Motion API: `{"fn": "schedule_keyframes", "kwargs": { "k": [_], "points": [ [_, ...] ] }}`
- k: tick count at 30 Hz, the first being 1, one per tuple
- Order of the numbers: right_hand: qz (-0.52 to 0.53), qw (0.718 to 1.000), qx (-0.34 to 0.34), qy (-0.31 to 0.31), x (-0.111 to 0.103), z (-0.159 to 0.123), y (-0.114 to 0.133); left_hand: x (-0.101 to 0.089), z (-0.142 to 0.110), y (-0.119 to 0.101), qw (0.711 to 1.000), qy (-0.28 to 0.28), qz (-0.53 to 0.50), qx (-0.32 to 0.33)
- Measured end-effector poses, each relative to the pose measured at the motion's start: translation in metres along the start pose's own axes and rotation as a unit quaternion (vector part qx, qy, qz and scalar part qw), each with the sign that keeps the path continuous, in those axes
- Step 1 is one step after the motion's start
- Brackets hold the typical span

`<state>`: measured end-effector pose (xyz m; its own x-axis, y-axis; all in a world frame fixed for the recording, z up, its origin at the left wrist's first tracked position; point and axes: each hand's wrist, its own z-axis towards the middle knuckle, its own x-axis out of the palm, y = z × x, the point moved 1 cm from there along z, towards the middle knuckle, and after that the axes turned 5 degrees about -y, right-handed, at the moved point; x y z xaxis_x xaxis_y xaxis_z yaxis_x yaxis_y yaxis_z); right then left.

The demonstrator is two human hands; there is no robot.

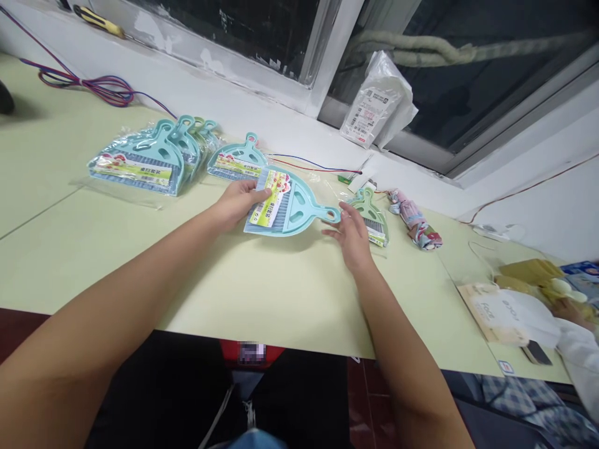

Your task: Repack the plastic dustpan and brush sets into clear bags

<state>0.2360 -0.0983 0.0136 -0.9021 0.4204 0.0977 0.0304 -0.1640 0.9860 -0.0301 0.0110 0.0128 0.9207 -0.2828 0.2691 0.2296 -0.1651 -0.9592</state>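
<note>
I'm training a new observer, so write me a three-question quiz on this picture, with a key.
1. Which hand is at the handle of the held dustpan?
2. True or false: the screwdriver lies on the sill.
3. The patterned bundle lies: A, left of the held dustpan; B, right of the right hand; C, on the floor.
Key: 1, the right hand; 2, true; 3, B.

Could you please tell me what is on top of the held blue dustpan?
On the held blue dustpan are grey bristles and, over part of them, a printed label. The left grip covers a little of the label's edge; what lies under the label cannot be seen.
</note>
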Motion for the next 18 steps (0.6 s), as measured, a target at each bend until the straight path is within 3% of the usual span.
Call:
{"fn": "schedule_keyframes", "kwargs": {
  "k": [3,7,11,15,18],
  "points": [
    [-0.03,0.996,0.063,0.051,0.004,-0.003,-0.006,0.003,-0.003,0.003,0.998,0.037,0.039,-0.026],
    [-0.034,0.995,0.073,0.055,0.007,-0.004,-0.012,0.0,0.003,0.008,0.996,0.059,0.056,-0.042],
    [-0.029,0.997,0.072,0.03,0.004,-0.001,-0.013,-0.016,0.018,0.01,0.993,-0.031,0.118,-0.003],
    [-0.011,0.997,0.046,-0.055,-0.004,0.006,-0.012,-0.039,0.028,0.005,0.951,-0.16,0.26,0.054],
    [0.009,0.992,0.018,-0.127,-0.011,0.012,-0.01,-0.046,0.027,0.003,0.901,-0.147,0.401,0.074]
  ]
}}
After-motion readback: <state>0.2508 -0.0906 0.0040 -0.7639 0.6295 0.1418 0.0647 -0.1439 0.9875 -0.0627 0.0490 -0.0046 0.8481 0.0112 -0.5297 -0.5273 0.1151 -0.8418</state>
